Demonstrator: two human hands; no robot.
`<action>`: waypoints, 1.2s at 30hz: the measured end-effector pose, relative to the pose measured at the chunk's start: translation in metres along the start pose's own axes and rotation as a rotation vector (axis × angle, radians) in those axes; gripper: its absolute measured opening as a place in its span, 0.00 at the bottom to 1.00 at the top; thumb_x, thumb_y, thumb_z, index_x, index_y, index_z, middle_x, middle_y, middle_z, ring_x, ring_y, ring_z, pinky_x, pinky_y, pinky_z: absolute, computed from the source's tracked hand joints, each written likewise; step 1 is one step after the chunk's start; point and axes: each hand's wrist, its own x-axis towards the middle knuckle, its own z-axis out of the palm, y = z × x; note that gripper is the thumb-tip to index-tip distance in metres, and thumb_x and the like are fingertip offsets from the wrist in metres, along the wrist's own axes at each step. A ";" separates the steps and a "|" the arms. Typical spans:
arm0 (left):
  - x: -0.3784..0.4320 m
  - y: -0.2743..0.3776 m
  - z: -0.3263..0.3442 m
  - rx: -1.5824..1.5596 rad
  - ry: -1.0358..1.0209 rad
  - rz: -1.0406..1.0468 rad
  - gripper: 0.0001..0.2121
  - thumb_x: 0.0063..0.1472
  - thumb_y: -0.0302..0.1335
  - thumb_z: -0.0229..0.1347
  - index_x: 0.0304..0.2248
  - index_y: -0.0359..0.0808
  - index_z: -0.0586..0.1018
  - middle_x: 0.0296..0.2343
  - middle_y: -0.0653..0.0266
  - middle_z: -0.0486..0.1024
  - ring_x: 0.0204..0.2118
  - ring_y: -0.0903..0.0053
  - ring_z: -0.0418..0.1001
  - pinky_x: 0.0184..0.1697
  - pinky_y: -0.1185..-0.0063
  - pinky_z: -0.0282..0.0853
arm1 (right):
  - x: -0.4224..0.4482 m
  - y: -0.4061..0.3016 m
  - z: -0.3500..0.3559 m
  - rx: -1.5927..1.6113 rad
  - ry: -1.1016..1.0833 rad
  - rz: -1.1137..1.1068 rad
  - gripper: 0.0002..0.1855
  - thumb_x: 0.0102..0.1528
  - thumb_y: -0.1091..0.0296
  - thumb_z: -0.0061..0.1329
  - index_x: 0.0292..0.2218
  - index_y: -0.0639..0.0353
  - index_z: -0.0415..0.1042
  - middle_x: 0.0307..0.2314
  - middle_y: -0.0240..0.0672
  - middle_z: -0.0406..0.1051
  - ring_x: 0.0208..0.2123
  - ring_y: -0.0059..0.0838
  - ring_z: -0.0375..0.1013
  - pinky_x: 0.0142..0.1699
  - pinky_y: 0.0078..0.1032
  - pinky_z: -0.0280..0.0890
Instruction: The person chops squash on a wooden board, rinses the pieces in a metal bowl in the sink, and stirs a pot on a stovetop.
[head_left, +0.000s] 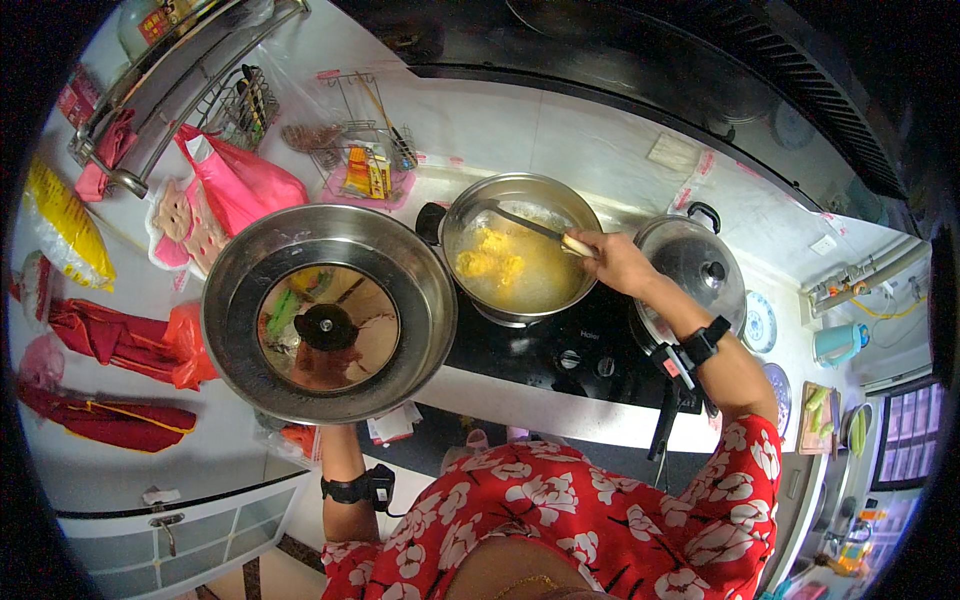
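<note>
A steel pot on the left of the gas stove holds steaming, bubbling yellow liquid with clumps of yellow food. In my right hand is the pale handle of a dark-shafted utensil, its far end dipping into the pot. To the left, a large round steel lid with a glass centre and black knob is raised, knob side up. My left arm reaches beneath this lid, where the left hand is mostly hidden; only a blurred shape shows through the glass, and its grip cannot be made out.
A glass-lidded pan sits on the stove's right, its black handle jutting towards me. Beyond the pot hang wire racks. Patterned plates and a cutting board with green pieces lie to the right. A range hood overhangs the stove.
</note>
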 end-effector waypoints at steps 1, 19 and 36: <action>-0.002 0.001 0.004 -0.051 0.021 -0.036 0.18 0.68 0.39 0.46 0.52 0.39 0.72 0.47 0.54 0.74 0.45 0.59 0.75 0.43 0.62 0.77 | 0.005 0.001 0.003 -0.024 -0.022 -0.027 0.30 0.51 0.76 0.53 0.57 0.54 0.68 0.39 0.51 0.75 0.34 0.40 0.77 0.44 0.32 0.70; 0.011 -0.028 -0.001 -0.031 -0.091 0.185 0.16 0.63 0.25 0.57 0.49 0.31 0.74 0.38 0.52 0.79 0.31 0.65 0.81 0.27 0.73 0.81 | -0.032 -0.029 -0.021 0.080 -0.268 0.306 0.16 0.62 0.65 0.45 0.46 0.68 0.69 0.17 0.45 0.71 0.16 0.34 0.73 0.25 0.31 0.69; 0.024 -0.036 -0.023 -0.017 -0.145 0.159 0.17 0.63 0.30 0.58 0.49 0.33 0.74 0.37 0.56 0.80 0.30 0.68 0.80 0.27 0.74 0.79 | -0.090 -0.067 -0.117 -0.212 -0.105 0.029 0.22 0.53 0.68 0.55 0.50 0.55 0.75 0.34 0.51 0.76 0.35 0.45 0.77 0.42 0.33 0.69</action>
